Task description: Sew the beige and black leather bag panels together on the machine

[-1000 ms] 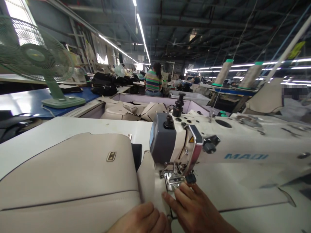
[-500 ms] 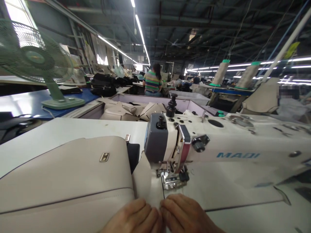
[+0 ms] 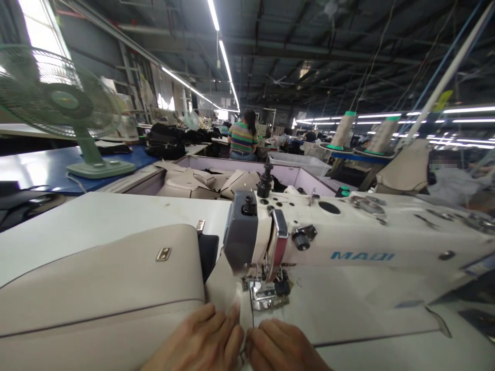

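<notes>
Beige leather panels (image 3: 282, 322) lie under the presser foot (image 3: 266, 296) of a white sewing machine (image 3: 348, 232), a dark-edged seam running toward me. Just in front of the foot, my left hand (image 3: 203, 337) is closed on the leather left of the seam, its fingers bent and bunched. Close beside it, my right hand (image 3: 280, 345) pinches the leather edge on the other side. Fingertips of both hands are partly hidden. A larger beige leather bag body (image 3: 100, 278) with a small metal fitting (image 3: 163, 254) spreads to the left, joining the work.
Behind the machine, a bin (image 3: 305, 178) holds several beige leather pieces (image 3: 189, 184). A green fan (image 3: 87, 139) stands on a blue table (image 3: 34, 167) at left. Thread cones (image 3: 344, 131) stand at the right rear. A person in a striped top (image 3: 243, 138) is farther back.
The view has tilted up and turned slightly right, so the machine appears lower and farther left. My left fingers reach a little farther forward along the leather. Both hands keep their hold.
</notes>
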The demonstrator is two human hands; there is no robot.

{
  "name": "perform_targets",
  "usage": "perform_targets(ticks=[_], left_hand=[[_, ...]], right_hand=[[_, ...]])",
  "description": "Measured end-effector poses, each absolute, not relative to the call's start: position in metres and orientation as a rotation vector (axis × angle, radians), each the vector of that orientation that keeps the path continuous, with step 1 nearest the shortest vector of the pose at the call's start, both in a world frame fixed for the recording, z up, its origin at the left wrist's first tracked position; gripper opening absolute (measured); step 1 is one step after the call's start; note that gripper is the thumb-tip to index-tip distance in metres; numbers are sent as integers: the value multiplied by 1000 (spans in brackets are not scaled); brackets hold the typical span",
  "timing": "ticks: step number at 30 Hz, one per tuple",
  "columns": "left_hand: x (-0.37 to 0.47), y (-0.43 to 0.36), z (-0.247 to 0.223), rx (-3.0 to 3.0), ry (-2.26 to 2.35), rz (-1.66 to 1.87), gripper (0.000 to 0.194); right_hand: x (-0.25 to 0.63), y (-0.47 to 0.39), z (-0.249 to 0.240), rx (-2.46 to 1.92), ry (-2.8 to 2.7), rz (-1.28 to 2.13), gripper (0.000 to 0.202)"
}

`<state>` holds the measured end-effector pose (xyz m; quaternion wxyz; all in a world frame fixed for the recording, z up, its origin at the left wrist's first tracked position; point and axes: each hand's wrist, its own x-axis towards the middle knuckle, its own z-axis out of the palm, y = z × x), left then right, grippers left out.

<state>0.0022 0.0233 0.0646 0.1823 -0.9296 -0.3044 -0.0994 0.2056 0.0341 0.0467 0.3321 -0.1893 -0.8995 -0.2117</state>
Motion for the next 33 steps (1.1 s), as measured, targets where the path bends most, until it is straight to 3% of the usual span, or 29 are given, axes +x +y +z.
perform_targets(ticks=[10, 21, 29, 33], left_hand=[[6, 35, 69, -2688, -846, -273, 10], [8, 36, 83, -2790, -941, -158, 11], [11, 46, 87, -2829, -929, -56, 15], [4, 45, 94, -2816, -945, -179, 19]], right_hand=[[201, 39, 46, -617, -2276, -429, 53], [204, 43, 48, -582, -2356, -465, 42], [205, 47, 49, -606, -2425, -360, 46], [206, 48, 44, -629, -2437, -337, 46]])
